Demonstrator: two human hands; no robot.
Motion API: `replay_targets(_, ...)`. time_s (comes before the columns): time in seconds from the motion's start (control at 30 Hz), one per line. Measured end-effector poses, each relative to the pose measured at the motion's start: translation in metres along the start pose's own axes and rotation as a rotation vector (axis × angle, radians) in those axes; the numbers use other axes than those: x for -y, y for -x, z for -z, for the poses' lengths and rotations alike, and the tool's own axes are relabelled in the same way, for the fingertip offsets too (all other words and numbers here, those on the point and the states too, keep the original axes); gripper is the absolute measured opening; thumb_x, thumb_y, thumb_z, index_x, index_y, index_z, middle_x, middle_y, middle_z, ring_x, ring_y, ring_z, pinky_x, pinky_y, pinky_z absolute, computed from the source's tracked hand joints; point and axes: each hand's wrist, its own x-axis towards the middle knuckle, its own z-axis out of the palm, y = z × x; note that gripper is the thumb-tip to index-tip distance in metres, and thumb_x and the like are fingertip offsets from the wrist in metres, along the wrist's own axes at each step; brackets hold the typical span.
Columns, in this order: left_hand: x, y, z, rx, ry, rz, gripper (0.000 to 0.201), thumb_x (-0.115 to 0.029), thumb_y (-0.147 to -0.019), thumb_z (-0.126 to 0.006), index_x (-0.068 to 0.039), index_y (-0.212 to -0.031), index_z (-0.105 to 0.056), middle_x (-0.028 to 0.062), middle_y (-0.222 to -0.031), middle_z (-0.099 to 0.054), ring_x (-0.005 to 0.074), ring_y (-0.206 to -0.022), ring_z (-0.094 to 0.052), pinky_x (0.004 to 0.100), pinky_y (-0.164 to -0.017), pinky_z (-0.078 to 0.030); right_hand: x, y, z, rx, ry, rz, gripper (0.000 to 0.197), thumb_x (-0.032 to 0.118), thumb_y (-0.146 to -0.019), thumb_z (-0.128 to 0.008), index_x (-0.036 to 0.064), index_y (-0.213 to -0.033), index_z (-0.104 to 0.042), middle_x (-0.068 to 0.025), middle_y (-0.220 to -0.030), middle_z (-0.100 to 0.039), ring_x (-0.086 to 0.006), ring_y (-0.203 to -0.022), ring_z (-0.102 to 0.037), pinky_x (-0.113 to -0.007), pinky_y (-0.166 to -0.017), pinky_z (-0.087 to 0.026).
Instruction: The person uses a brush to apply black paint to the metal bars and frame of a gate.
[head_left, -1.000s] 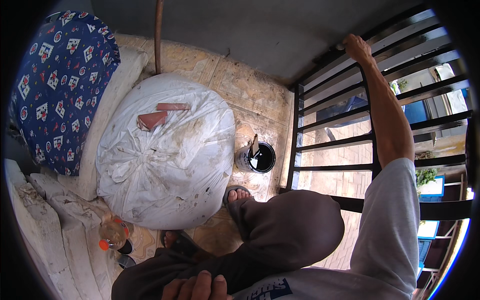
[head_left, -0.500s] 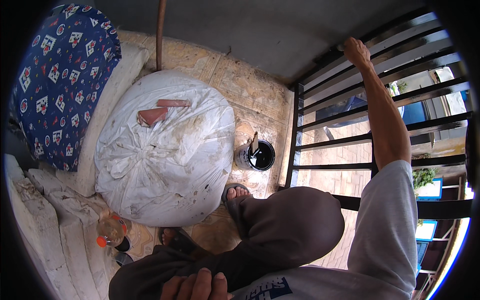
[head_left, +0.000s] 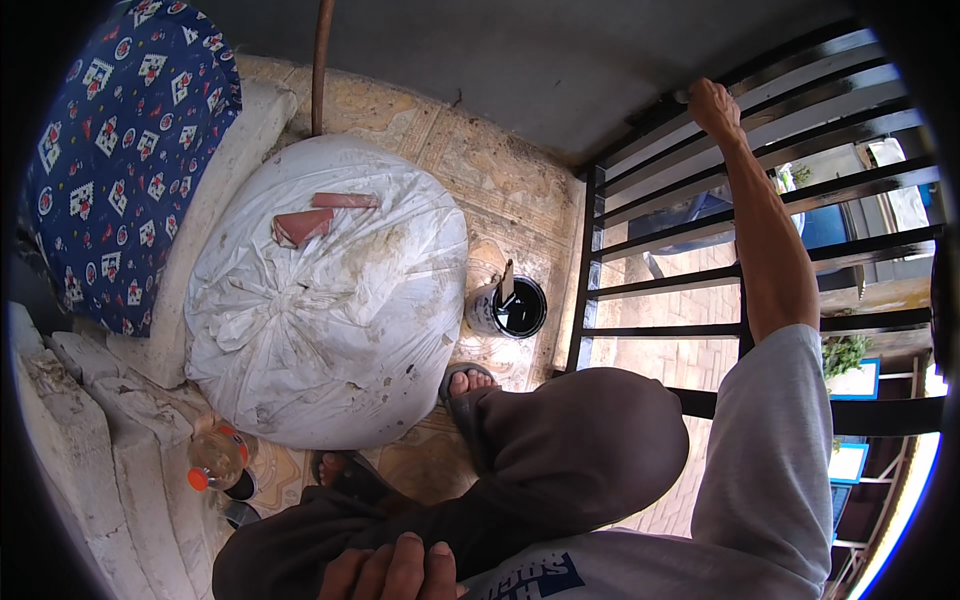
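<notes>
Black-painted metal railing bars (head_left: 760,265) are standing at the person's right, and the right hand (head_left: 712,103) is reaching up and closing its fingers around something slim at the topmost bar; whether that is a brush handle or only the bar itself, I cannot tell. The left hand (head_left: 390,570) is resting low on the dark trouser leg, fingers loosely curled and holding nothing.

Well below the right hand, near the foot of the railing's corner post, a small round tin of black paint (head_left: 508,308) is sitting open on the patterned beige tile floor (head_left: 490,170), with a stick or brush handle leaning out of it. A sandalled foot (head_left: 468,385) is planted just beside the tin.

For working along that top bar, a good way is probably keeping the arm extended but steady, bracing with the bent knee, and taking care that the foot is not nudging the tin.

Farther to the left of the tin, a large white tied plastic sack (head_left: 330,300) is lying on the floor, stained with dirt, with two reddish brick fragments (head_left: 310,218) resting on top. Just up from the left hand, a clear plastic bottle with an orange cap (head_left: 215,460) is lying beside pale stone blocks (head_left: 90,440). A blue patterned cushion (head_left: 110,150) is leaning beyond the sack
</notes>
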Motion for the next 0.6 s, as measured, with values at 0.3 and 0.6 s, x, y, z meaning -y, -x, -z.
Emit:
replay_targets(0.3,-0.001,0.001,0.0,-0.017,-0.002,-0.015,0.036,-0.02,-0.093,-0.064,0.002,-0.121,-0.063,0.0192,-0.117,-0.063,0.0323,-0.104,-0.064,0.0465,-0.09,-0.05,0.0,-0.003,0.004,0.087,0.016,-0.021,0.033,0.012,-0.089,-0.052,0.0139,-0.118,-0.068,-0.0179,-0.119,-0.068,-0.0388,-0.114,-0.063,-0.047,-0.094,-0.051)
replay_targets(0.6,-0.001,0.003,0.001,0.003,-0.029,-0.044,0.036,-0.019,-0.092,-0.065,0.002,-0.12,-0.063,0.0188,-0.116,-0.063,0.0314,-0.104,-0.064,0.0454,-0.089,-0.049,0.002,0.003,-0.011,-0.061,-0.039,0.07,0.02,0.006,-0.089,-0.054,0.0018,-0.102,-0.068,-0.0235,-0.108,-0.07,-0.042,-0.104,-0.067,-0.05,-0.087,-0.055)
